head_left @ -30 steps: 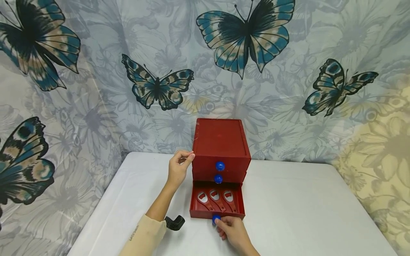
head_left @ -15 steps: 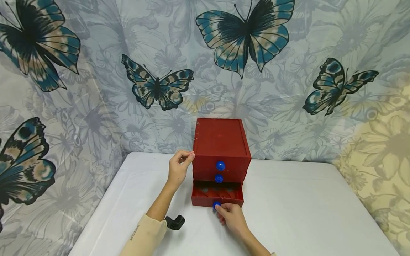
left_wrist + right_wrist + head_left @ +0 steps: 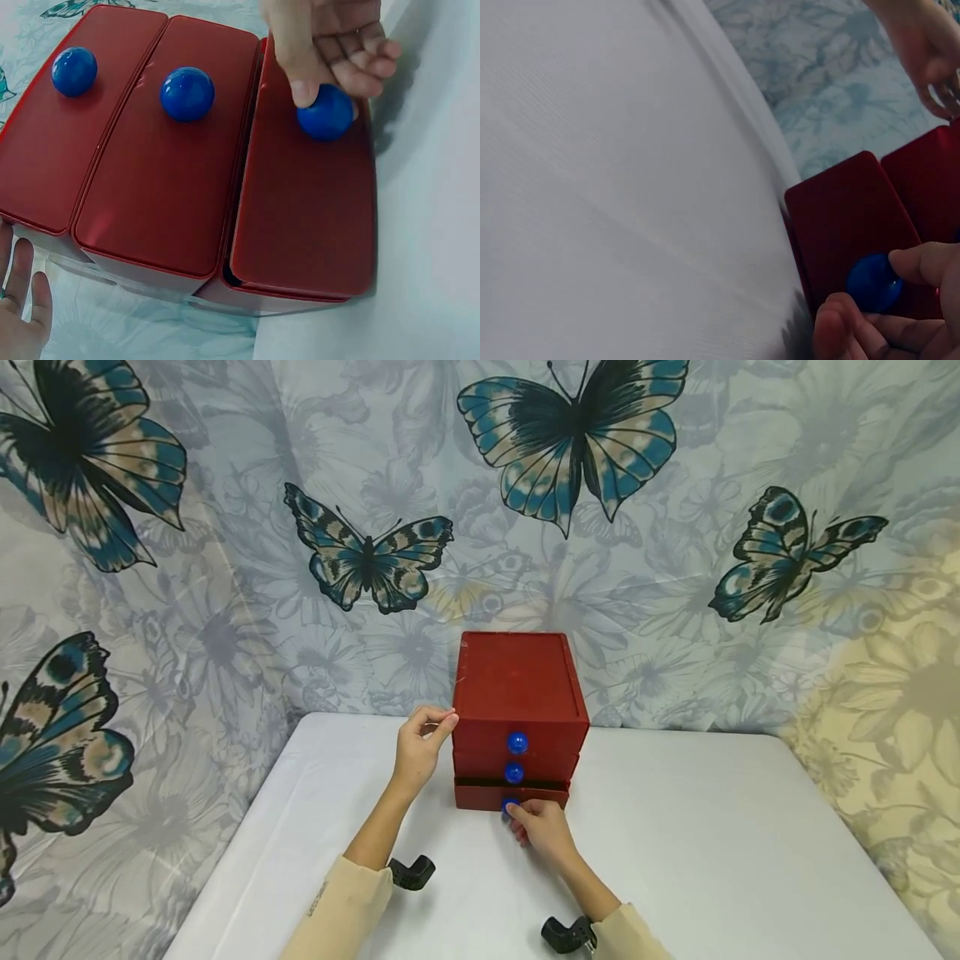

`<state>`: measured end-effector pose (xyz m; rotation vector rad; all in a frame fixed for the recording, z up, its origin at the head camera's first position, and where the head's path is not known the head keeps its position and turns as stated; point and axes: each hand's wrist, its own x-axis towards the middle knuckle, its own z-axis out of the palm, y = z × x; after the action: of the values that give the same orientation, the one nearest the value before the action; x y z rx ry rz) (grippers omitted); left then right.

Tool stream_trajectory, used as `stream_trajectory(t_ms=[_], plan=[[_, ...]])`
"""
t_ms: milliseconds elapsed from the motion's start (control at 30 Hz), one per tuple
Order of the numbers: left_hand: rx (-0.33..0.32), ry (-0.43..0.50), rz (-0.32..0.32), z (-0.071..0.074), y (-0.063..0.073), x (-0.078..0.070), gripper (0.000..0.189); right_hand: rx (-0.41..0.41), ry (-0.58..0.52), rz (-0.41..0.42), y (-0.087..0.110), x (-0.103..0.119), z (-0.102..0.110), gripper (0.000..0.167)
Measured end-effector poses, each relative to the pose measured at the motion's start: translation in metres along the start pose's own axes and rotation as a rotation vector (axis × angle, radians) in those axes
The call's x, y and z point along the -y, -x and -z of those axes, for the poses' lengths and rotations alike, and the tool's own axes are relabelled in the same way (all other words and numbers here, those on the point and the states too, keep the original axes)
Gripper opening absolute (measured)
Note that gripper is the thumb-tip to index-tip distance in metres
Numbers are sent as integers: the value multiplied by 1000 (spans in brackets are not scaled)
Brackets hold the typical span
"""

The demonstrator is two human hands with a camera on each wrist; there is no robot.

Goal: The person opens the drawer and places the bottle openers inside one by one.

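Note:
A red drawer cabinet (image 3: pixel 517 681) with three stacked drawers, each with a round blue knob, stands on the white table. My right hand (image 3: pixel 546 831) pinches the blue knob (image 3: pixel 325 112) of the bottom drawer (image 3: pixel 477 797) between thumb and fingers. That drawer sticks out slightly, with a thin dark gap along its upper edge; its inside is hidden. The middle drawer (image 3: pixel 161 180) and top drawer (image 3: pixel 71 142) sit flush. My left hand (image 3: pixel 418 750) touches the cabinet's left side near the top front corner, its fingers fairly straight in the left wrist view.
A white cloth covers the table (image 3: pixel 712 843). Behind it hangs a fabric backdrop (image 3: pixel 637 602) printted with butterflies and flowers. Black wrist-worn devices (image 3: pixel 412 872) show at both sleeves.
The right hand has pushed the bottom drawer inward by its knob, from well out to nearly shut. Three red spoon-shaped things inside it are now out of sight. The left hand has stayed put.

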<state>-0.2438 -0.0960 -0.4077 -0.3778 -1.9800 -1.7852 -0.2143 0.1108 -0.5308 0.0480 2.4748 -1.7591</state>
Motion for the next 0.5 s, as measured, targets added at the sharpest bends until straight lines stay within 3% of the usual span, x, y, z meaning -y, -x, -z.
stream_trajectory(t_ms=[200, 500], plan=[[9, -13, -7, 0, -2, 0, 9, -11, 22, -18, -15, 2, 0, 26], [15, -20, 10, -1, 0, -2, 10, 8, 47, -37, -13, 4, -1, 28]])
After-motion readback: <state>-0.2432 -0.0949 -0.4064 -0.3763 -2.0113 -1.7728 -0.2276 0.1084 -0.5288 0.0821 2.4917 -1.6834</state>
